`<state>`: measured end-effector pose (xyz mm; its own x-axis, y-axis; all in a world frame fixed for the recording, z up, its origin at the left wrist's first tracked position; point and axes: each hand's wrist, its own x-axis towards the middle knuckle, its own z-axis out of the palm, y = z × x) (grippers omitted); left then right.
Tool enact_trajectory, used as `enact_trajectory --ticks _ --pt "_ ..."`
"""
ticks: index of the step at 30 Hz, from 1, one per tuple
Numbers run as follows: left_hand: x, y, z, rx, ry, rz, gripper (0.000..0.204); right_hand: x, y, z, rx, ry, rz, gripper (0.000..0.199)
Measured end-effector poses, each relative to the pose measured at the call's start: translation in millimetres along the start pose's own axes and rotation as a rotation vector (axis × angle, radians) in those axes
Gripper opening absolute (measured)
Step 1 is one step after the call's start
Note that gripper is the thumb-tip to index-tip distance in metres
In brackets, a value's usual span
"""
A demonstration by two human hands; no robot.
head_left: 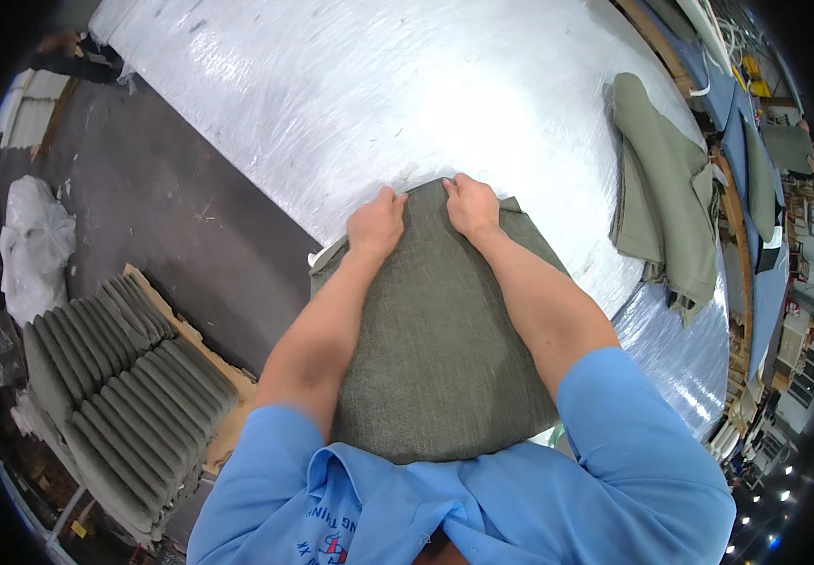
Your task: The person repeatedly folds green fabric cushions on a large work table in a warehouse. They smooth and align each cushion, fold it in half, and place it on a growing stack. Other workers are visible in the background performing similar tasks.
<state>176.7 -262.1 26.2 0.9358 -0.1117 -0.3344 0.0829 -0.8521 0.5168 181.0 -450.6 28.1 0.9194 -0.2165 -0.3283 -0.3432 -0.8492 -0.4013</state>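
A grey-green fabric-covered cushion (435, 348) rests between my forearms, its near end against my blue shirt and its far end at the edge of the table. My left hand (378, 223) pinches the cover's far edge on the left. On the right, my right hand (472, 203) grips the same far edge with its fingers curled over the cloth. Loose cloth folds out at both far corners. What lies inside the cover is hidden.
The table (378, 85) is wrapped in shiny clear film. Folded green fabric covers (666, 179) lie at its right side. Several finished-looking cushions (134, 395) stand in rows on cardboard at the lower left. A clear plastic bag (35, 245) sits on the dark floor (171, 207).
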Motion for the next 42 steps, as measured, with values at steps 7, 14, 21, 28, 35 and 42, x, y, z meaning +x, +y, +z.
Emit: enact_trajectory --ticks 7,14,21,28,35,42 --pt "-17.3 -37.4 -5.7 0.206 -0.02 0.031 0.048 -5.2 5.5 3.3 0.023 -0.067 -0.003 0.037" --pt "-5.5 -41.4 1.3 0.263 0.061 0.046 0.05 5.1 4.3 9.2 0.041 0.024 -0.054 0.036" --pt "-5.9 -36.5 -2.1 0.222 0.074 0.046 0.05 6.3 8.5 8.5 0.075 0.032 -0.075 0.036" --pt "-7.4 -33.4 -4.9 0.243 0.033 0.018 0.048 5.9 10.2 9.6 0.083 -0.064 -0.039 0.037" --pt "-9.8 -29.6 -10.0 0.254 0.018 -0.012 0.05 18.3 15.6 -13.7 -0.023 -0.388 -0.069 0.04" --pt "-13.4 -23.9 -13.5 0.193 0.111 0.053 0.048 19.8 33.2 -60.5 -0.187 -0.54 -0.027 0.043"
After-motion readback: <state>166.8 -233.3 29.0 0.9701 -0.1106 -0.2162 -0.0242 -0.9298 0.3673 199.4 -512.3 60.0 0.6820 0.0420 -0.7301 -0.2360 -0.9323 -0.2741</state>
